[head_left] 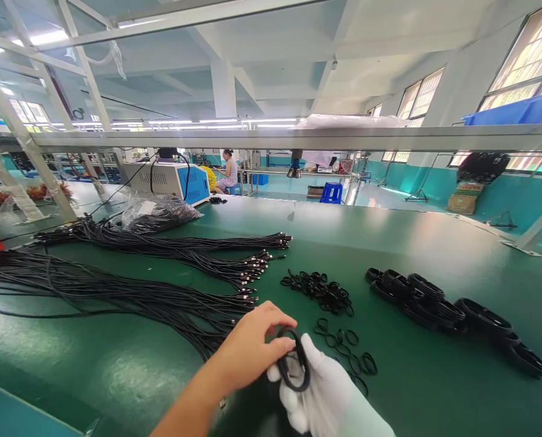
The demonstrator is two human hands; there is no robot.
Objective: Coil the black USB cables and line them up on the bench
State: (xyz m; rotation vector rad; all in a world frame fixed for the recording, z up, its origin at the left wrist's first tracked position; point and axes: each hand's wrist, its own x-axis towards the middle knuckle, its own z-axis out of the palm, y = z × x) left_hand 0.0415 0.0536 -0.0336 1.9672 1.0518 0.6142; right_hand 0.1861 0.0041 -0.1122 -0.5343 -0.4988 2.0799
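Note:
My bare left hand (251, 347) pinches the top of a small coil of black cable (293, 364) low in the middle of the view. My right hand (328, 394), in a white glove, grips the same coil from below and behind. Both hands are closed on it above the green table (411, 243). Just to the left lie long bundles of loose black cables (138, 291) with connector ends pointing right. Right of my hands are loose black rings (343, 346) and a bigger heap of them (318, 290).
A row of finished black cable coils (439, 306) runs along the right of the table. A plastic bag of cables (159, 211) and a blue-and-white machine (173, 181) stand at the back left. A seated person (228, 171) works far behind. Metal frame bars cross overhead.

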